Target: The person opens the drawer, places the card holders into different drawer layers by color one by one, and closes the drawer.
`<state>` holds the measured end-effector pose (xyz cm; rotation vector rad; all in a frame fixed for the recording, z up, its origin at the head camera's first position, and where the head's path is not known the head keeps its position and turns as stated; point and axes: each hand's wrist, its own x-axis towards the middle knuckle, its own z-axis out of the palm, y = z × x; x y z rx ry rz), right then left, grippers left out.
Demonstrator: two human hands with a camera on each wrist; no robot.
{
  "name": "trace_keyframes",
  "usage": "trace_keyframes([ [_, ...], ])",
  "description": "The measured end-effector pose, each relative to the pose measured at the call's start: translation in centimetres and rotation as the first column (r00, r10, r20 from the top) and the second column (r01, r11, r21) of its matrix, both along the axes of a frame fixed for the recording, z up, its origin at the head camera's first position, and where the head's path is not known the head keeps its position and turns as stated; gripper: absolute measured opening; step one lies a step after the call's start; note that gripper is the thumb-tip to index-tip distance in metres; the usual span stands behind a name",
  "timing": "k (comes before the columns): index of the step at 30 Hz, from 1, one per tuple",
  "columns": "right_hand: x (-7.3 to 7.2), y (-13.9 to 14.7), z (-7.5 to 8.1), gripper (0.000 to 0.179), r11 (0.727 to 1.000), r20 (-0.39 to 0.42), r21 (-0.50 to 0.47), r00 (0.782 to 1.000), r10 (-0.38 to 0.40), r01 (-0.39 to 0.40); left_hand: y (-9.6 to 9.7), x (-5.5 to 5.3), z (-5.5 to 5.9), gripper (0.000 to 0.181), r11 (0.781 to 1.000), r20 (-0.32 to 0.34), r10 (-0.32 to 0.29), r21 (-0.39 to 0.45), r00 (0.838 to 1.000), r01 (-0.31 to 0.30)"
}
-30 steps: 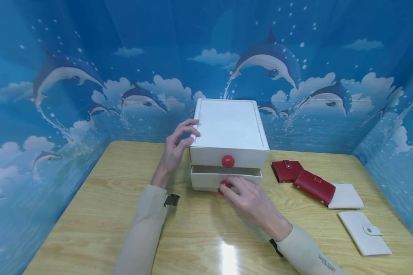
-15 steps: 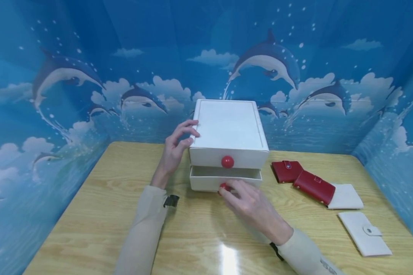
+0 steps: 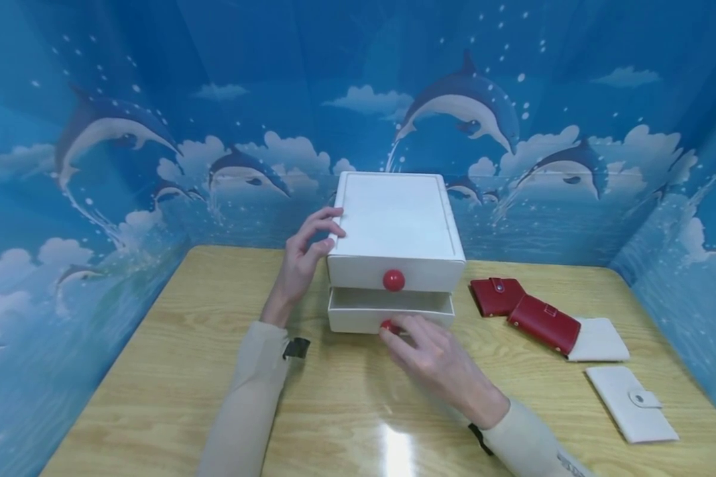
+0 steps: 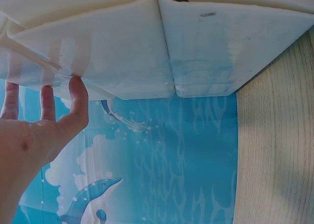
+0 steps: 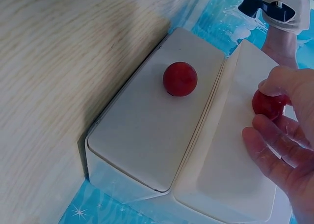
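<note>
A white two-drawer box stands at the middle of the wooden table. Its upper front carries a red round knob. Below, the lower drawer is partly pulled out, leaving a dark gap over its rim. My right hand pinches the lower drawer's red knob between thumb and fingers, which partly hide it. In the right wrist view fingers curl round a red knob, while another knob is untouched. My left hand rests spread fingers on the box's upper left edge, also seen in the left wrist view.
Right of the box lie two dark red snap wallets, one overlapping the other. A white wallet is partly under the nearer red one, and a second white wallet lies closer to me. A blue dolphin-print curtain borders the table.
The lower drawer has slid slightly farther out toward me, with my right hand still on its knob. My left hand stays in place on the box edge.
</note>
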<state>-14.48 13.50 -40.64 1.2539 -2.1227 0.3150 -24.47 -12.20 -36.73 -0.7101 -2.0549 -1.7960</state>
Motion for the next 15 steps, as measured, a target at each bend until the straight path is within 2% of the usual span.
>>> trace_keyframes([
  [15,0.30,-0.15,-0.19,0.021,0.999,-0.039,-0.021,0.999,0.027,-0.028,-0.01,-0.06,-0.05,0.028,1.000,-0.005,0.004,-0.009,1.000,-0.004],
])
